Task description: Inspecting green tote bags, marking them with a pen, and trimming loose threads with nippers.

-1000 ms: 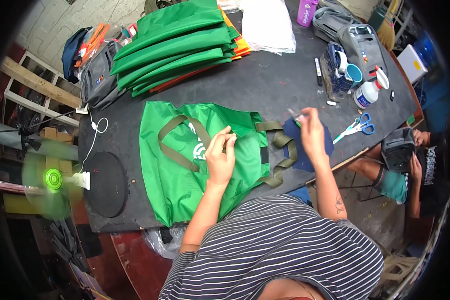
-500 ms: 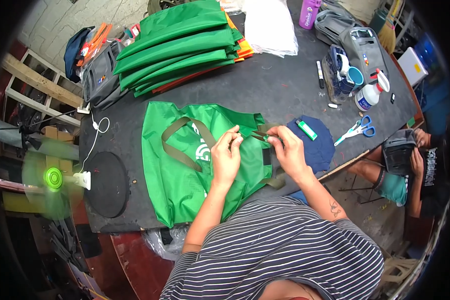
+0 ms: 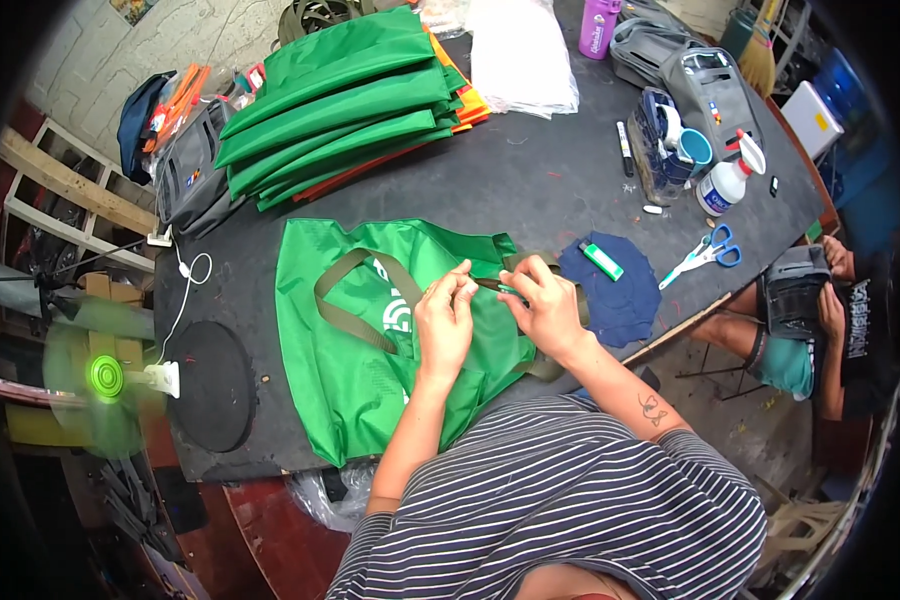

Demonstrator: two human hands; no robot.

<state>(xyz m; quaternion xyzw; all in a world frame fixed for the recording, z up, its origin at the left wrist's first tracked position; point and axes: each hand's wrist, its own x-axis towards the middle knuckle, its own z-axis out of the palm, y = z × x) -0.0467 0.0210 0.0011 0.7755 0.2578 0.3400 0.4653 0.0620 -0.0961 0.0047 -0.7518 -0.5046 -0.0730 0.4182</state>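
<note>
A green tote bag [image 3: 320,395] with a white print and an olive webbing strap [image 3: 331,318] lies flat on the dark table in front of me. Above its right part, my left hand [image 3: 444,325] is closed in a pinch; whatever lies between thumb and fingers is too small to make out. Close beside it, my right hand [image 3: 550,312] grips small dark-bladed thread snips [image 3: 490,284], whose blades point at the left fingertips. The fingers mostly cover the handle. Right of the hands, a small green-and-white item [image 3: 602,262] rests on a round navy cloth [image 3: 622,308].
Folded green bags [image 3: 340,110] are stacked at the back. Blue-handled scissors [image 3: 708,257], a spray bottle [image 3: 725,186], a marker [image 3: 625,150] and a clear case [image 3: 660,150] lie to the right. A running green fan [image 3: 106,376] stands left. Another person [image 3: 850,330] sits at right.
The right hand has come slightly left and the snips' blades are now up against the left fingertips. The whole view has shifted slightly.
</note>
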